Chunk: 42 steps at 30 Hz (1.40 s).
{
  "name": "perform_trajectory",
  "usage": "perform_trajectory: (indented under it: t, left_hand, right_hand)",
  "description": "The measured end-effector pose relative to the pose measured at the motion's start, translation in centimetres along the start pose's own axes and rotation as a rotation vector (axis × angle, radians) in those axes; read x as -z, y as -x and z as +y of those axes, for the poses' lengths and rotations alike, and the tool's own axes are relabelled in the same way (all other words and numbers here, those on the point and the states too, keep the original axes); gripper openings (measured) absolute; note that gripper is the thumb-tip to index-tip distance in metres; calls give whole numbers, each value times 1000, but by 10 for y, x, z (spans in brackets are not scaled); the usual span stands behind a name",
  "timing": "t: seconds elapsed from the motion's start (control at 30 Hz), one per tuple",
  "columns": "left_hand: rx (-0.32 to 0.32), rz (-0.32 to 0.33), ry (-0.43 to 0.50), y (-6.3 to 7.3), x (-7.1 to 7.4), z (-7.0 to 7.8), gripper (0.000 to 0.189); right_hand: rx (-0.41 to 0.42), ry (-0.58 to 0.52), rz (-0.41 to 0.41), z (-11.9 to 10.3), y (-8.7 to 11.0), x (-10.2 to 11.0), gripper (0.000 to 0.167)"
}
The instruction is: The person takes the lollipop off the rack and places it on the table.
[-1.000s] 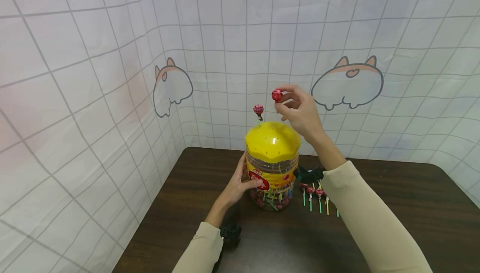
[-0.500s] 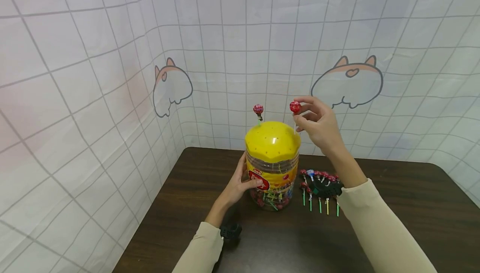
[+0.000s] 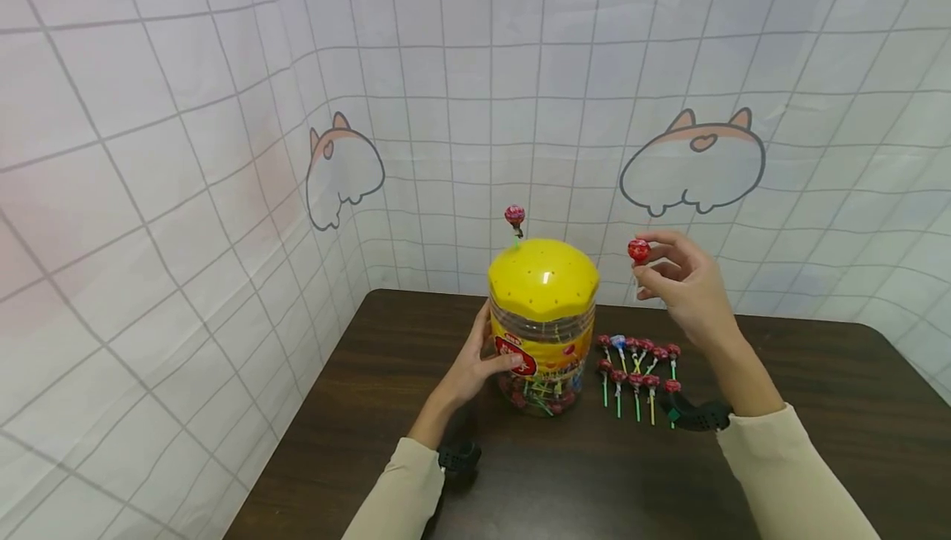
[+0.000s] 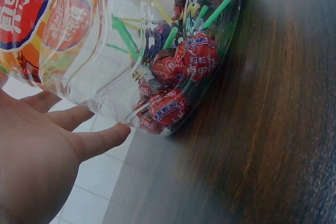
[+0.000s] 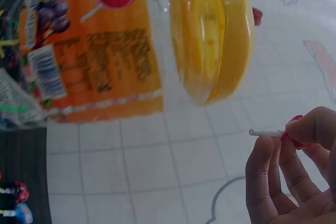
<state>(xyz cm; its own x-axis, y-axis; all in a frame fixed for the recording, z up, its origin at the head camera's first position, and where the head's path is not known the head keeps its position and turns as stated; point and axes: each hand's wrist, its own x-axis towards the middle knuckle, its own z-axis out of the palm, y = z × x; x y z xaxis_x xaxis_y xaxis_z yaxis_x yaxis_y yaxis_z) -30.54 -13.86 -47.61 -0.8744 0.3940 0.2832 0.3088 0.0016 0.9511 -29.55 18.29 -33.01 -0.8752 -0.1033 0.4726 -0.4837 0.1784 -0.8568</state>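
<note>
A clear jar (image 3: 553,354) of lollipops with a domed yellow lid (image 3: 544,280) stands upright on the table. My left hand (image 3: 468,368) steadies it from the left, thumb across the label and fingers round the far side. One wrapped lollipop (image 3: 515,215) sticks up out of the lid's left side. Right of the jar and above the table, my right hand (image 3: 691,288) pinches a red lollipop (image 3: 638,250) between thumb and fingertips. Its white stick (image 5: 266,132) shows in the right wrist view. Through the jar wall, the left wrist view shows red-wrapped lollipops (image 4: 197,59) inside.
Two rows of lollipops (image 3: 636,381) lie on the dark wooden table (image 3: 579,474) to the jar's right, one with a blue wrapper (image 3: 618,342). Behind the table hangs a white grid-patterned cloth (image 3: 461,111) with cartoon prints.
My right hand has moved right and down from above the lid, carrying the red lollipop away from the jar. The left hand and the jar have stayed put.
</note>
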Motion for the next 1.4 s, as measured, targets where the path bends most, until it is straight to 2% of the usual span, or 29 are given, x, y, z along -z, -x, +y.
perform_trajectory:
  t: [0.13, 0.4, 0.77, 1.0, 1.27, 1.4]
  left_hand:
    - [-12, -7, 13, 0, -1, -1, 98]
    - [-21, 2, 11, -1, -1, -2, 96]
    - [-14, 2, 21, -2, -1, -2, 95]
    - [-7, 0, 26, -1, -1, -2, 96]
    - [-8, 5, 29, -1, -2, 1, 96]
    - [-4, 3, 24, -1, -2, 1, 96]
  right_hand:
    - [-33, -33, 23, 13, 11, 12, 37]
    - [-45, -6, 69, 51, 31, 30, 40]
    - [-197, -112, 122, 101, 58, 46, 40]
    - [-234, -82, 117, 122, 66, 56, 38]
    - [-263, 91, 80, 144, 70, 67, 41]
    - [-294, 119, 36, 154, 73, 73, 43]
